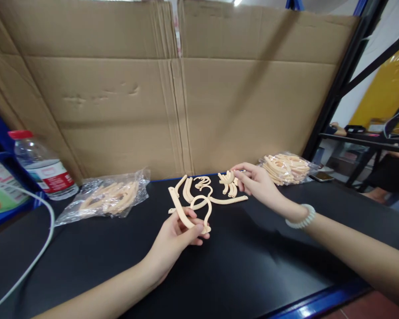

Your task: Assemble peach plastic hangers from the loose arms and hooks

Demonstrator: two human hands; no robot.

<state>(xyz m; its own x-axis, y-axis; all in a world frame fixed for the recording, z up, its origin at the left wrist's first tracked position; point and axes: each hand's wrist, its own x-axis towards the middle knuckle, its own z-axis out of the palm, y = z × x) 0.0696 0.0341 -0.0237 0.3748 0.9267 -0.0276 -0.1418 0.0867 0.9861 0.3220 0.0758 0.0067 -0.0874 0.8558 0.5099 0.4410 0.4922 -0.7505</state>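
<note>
My left hand (177, 235) is closed around a long curved peach-coloured plastic strip (181, 209), held just above the black table (252, 266). My right hand (257, 181), with a white bead bracelet on the wrist, pinches a small curved peach piece (228, 178) at a little pile of such pieces (231, 188). Between the hands lie several more loose curved strips and hook-shaped parts (202, 195) on the table.
A clear bag of peach parts (108, 197) lies at the left, another bag (286, 168) at the right rear. A water bottle (41, 166) and a white cable (36, 252) are far left. Cardboard (186, 88) walls the back. Another person's arm (337, 128) rests on a far table.
</note>
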